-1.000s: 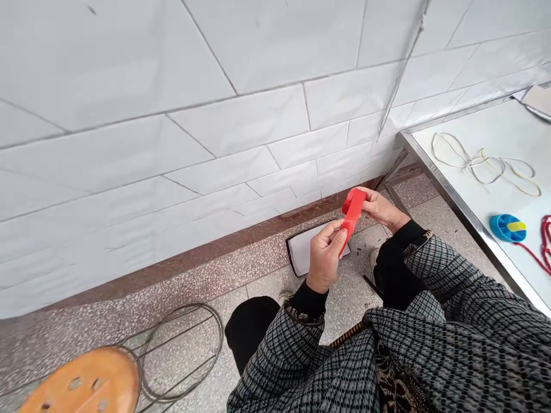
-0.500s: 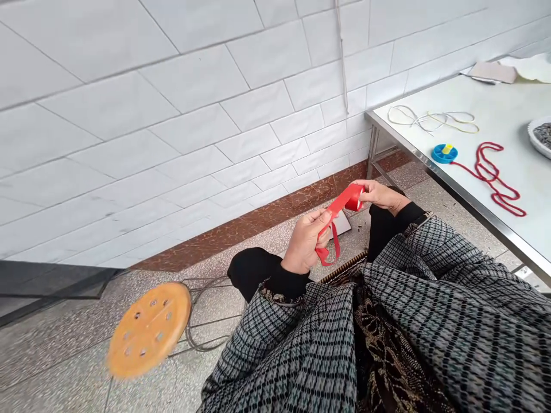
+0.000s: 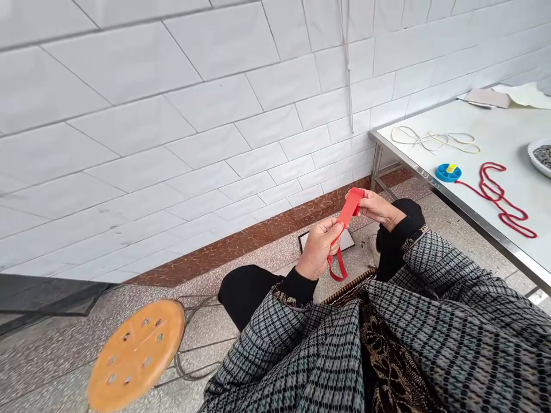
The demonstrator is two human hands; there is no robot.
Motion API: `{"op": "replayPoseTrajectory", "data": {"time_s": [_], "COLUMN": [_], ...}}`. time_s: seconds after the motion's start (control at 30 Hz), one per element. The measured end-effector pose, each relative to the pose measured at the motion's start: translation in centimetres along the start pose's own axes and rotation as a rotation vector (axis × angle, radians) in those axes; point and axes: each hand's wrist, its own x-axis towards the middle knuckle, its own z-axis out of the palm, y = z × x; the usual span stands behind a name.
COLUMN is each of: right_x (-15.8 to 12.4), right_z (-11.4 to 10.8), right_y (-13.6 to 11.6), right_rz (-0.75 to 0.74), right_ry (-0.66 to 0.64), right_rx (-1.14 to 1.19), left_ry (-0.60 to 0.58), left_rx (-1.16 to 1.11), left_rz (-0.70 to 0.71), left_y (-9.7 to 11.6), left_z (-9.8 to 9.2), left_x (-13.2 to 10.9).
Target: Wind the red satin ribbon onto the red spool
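Observation:
A flat strip of red ribbon (image 3: 351, 206) is stretched between my two hands, over my lap. My left hand (image 3: 321, 245) pinches it between thumb and fingers, and a narrow loose end hangs in a curve below that hand. At the upper end, my right hand (image 3: 375, 206) is closed around the ribbon's roll, which is mostly hidden behind the strip and fingers.
To the right stands a white-topped metal table (image 3: 465, 129) bearing a blue spool (image 3: 448, 172), red cord (image 3: 495, 192), pale cord (image 3: 434, 139) and a bowl (image 3: 542, 155). An orange round stool (image 3: 138, 350) is at lower left; a tiled wall (image 3: 215, 137) rises ahead.
The roll in my right hand has turned, so its white core no longer shows. My hands are slightly closer together. The view has tilted upward a little.

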Motion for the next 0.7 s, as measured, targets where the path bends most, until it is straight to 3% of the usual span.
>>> {"op": "replayPoseTrajectory", "data": {"time_s": [0.3,0.5,0.7], "right_x": [6.2,10.5,12.4], "right_z": [1.0,2.5,3.9], "right_y": [0.8,1.4,3.5], "right_rz": [0.048,0.145,0.23], "right_ry": [0.042,0.012,0.068], "right_rx": [0.245,0.373,0.517], "left_ry": [0.119,0.145,0.233], "left_rx": [0.108,-0.013,-0.154], "left_rz": [0.185,0.171,0.235], "left_y": [1.2,1.5,0.2], "left_z": [-2.5,-5.3,-7.5], "left_x": [5.7,8.8,10.7]}}
